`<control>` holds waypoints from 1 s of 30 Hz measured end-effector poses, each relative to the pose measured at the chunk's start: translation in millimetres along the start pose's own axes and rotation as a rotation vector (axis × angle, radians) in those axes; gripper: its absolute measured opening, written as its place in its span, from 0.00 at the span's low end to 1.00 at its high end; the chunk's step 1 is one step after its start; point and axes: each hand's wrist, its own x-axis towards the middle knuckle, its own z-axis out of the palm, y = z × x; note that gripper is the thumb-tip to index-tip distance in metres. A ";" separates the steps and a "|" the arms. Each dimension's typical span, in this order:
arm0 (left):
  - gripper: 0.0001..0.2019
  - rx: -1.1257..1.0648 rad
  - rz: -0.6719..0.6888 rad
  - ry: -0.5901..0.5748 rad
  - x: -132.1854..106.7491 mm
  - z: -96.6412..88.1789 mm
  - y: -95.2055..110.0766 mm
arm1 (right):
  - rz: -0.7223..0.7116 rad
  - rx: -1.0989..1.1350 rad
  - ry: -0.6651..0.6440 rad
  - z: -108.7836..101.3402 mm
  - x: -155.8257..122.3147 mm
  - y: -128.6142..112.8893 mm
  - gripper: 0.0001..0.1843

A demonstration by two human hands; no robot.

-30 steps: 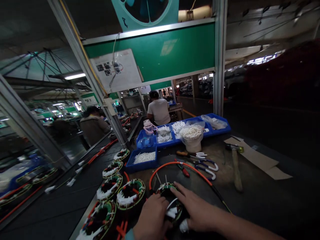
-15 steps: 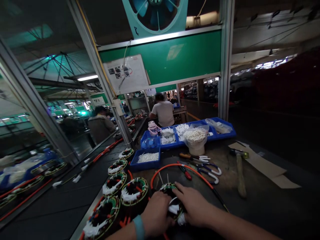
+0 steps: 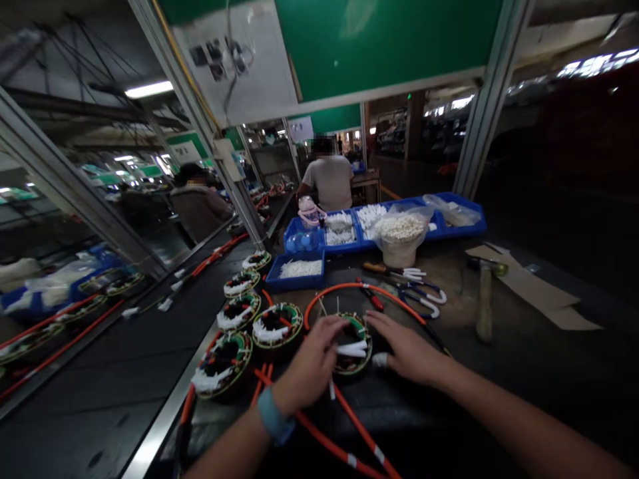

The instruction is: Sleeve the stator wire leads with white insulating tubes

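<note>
A round wound coil ring [image 3: 355, 346] with green rim, dark windings and white sleeved leads lies on the dark bench in front of me. My left hand [image 3: 310, 364], with a blue wristband, rests on the ring's left side, fingers bent over the white leads. My right hand [image 3: 407, 349] lies at the ring's right edge, fingers stretched flat, one fingertip wrapped in white tape. An orange cable [image 3: 349, 426] loops around the ring and runs toward me.
Several similar coil rings [image 3: 273, 324] line the bench's left edge beside a conveyor. Blue bins [image 3: 301, 269] of white parts, a white bucket [image 3: 399, 243], scissors [image 3: 422, 296], a screwdriver [image 3: 370, 297], a mallet [image 3: 485, 293] and cardboard [image 3: 542, 293] lie beyond. Other people sit further back.
The view has tilted down, so bench and hands sit higher in frame. My left hand has shifted onto the ring's white leads; my right hand has slid to the ring's right edge.
</note>
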 end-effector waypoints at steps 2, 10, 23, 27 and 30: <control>0.29 0.069 0.074 -0.039 -1.4 -18.1 -17.0 | 0.005 0.027 0.056 -1.8 -11.0 -4.0 0.33; 0.15 0.374 0.264 -0.281 10.4 -16.7 -36.2 | -0.103 -0.034 -0.015 2.4 -1.3 -22.2 0.19; 0.10 -0.013 -0.140 -0.109 -3.2 23.6 -5.4 | -0.193 -0.018 -0.436 -36.1 48.9 3.3 0.10; 0.10 -0.025 -0.201 -0.079 -0.6 27.3 -3.5 | -0.155 -0.062 -0.482 -35.5 57.1 -1.1 0.10; 0.08 -0.030 -0.227 -0.067 1.3 29.3 -3.7 | -0.137 -0.108 -0.496 -37.5 59.7 -5.5 0.09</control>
